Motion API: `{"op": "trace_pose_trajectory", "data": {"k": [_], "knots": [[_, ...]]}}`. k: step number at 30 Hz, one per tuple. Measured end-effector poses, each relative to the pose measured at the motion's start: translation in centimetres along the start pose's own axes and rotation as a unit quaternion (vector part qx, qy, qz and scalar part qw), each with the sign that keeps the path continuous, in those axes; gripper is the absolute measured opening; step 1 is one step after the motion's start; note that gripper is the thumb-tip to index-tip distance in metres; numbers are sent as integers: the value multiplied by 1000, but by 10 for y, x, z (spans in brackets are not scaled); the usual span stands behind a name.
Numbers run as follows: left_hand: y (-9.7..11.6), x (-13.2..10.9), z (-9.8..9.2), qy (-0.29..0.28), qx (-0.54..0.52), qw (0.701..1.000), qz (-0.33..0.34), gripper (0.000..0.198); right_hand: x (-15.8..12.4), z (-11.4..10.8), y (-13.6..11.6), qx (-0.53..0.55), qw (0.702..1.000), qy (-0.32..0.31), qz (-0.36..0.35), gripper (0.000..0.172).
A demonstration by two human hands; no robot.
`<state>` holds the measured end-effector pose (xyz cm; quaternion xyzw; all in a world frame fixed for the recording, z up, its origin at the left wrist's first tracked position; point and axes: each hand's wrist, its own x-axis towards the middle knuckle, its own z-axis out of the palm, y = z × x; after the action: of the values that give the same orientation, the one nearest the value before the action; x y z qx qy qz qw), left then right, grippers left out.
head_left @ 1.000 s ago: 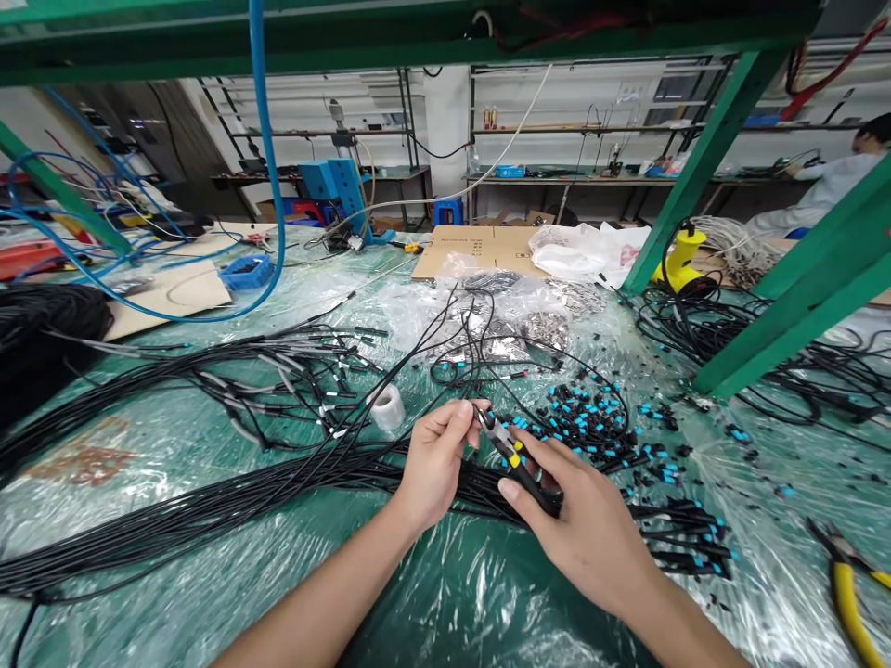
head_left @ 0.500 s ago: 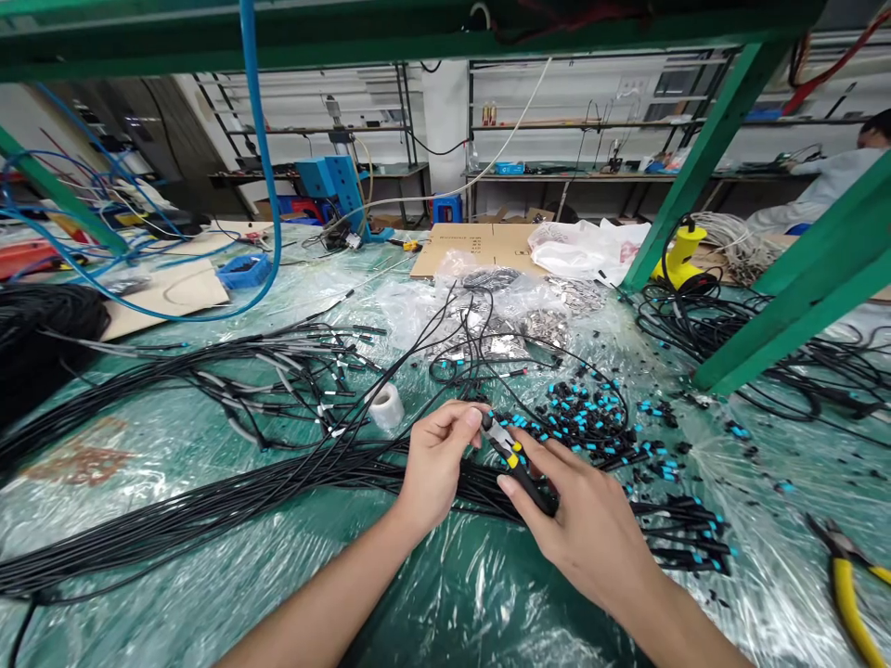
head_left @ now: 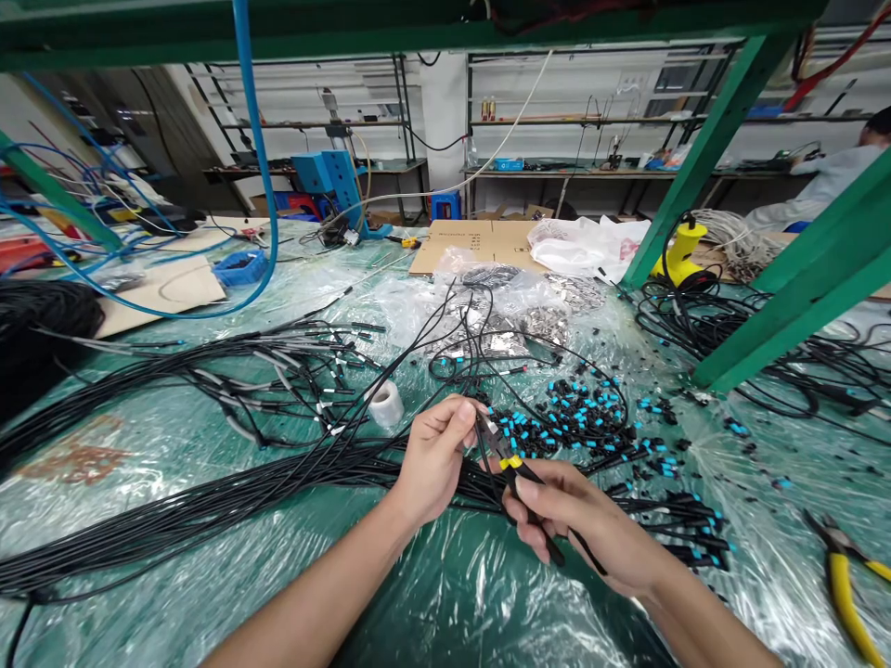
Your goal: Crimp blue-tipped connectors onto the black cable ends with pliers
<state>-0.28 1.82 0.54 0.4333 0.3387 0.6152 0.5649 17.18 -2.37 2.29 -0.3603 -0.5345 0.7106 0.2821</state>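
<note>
My right hand (head_left: pixel 577 520) is wrapped round the black handles of a pair of pliers (head_left: pixel 511 461) with yellow bands. Their metal jaws point up and left, close to the fingertips of my left hand (head_left: pixel 438 459). Those fingertips pinch the end of a black cable; the exact piece between them is too small to make out. Beneath both hands runs a long bundle of black cables (head_left: pixel 229 506). Just beyond the pliers lies a pile of small black connectors with blue parts (head_left: pixel 577 417).
A white roll (head_left: pixel 385 404) stands left of my hands. Bags of metal pieces (head_left: pixel 487 325) lie farther back, before a cardboard sheet (head_left: pixel 466 246). Yellow-handled cutters (head_left: pixel 845 594) rest at right. Green posts (head_left: pixel 703 223) rise there, and a person (head_left: pixel 814 181) sits far right.
My right hand has shifted its grip lower on the pliers, and the handles now stand apart. The jaws have tilted more upright. My left hand has stayed nearly in place.
</note>
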Motion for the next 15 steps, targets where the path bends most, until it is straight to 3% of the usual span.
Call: {"op": "trace_pose_trajectory", "data": {"k": [3, 8, 15], "knots": [[-2, 0, 1, 3, -11, 1000, -14, 28, 0, -1, -4, -100, 993, 49, -27, 36], [-6, 0, 0, 10, 15, 1000, 8, 36, 0, 2, -9, -253, 956, 117, -90, 37], [-8, -2, -1, 29, 107, 991, 69, 37, 2, 4, 6, -454, 848, 251, -106, 48]]}}
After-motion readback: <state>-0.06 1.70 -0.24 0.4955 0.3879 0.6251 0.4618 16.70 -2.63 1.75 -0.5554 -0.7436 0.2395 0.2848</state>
